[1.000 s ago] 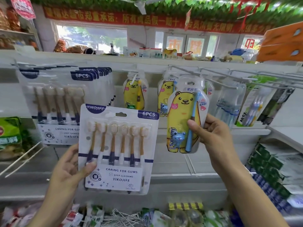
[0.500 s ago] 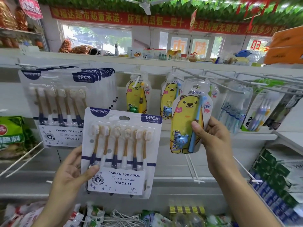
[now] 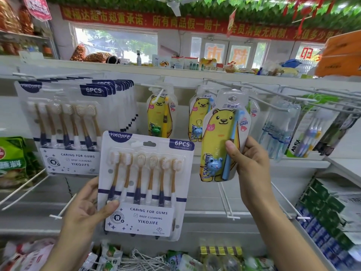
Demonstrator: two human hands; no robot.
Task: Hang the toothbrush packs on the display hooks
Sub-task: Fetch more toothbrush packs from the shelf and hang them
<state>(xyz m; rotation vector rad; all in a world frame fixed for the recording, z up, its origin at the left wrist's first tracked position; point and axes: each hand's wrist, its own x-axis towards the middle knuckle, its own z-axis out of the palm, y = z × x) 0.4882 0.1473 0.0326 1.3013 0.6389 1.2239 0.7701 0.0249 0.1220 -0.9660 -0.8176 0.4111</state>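
- Two toothbrush packs are in the person's hands, both held up in front of the white hook rail [image 3: 195,80], the strip under the top shelf that carries the display hooks.
- Left hand [image 3: 86,208] grasps the six-brush pack [image 3: 145,184] low down, thumb across the printed card and fingers behind. That leaves the hang slot at its top free for a hook.
- This pack stands upright, long axis vertical, bristle heads up and handles down. It sits well below the rail, just right of and below the stack of matching six-brush packs [image 3: 72,124] already hanging from it.
- Right hand [image 3: 252,165] pinches the yellow bear pack [image 3: 222,145] by its right edge, thumb on the front beside the blue brush, fingers wrapped behind.
- That pack also stands upright, tilted slightly, with its punched hole topmost and just below the rail. My guess is it goes on first.
- Behind it, hanging from the rail, are two more bear packs [image 3: 199,118], so the likely target is the same wire hook [image 3: 259,99], whose tip juts out just to the right of the hole.
- Further right along the rail hang clear-packed adult brushes [image 3: 281,126].
- Neither pack is on a hook yet.
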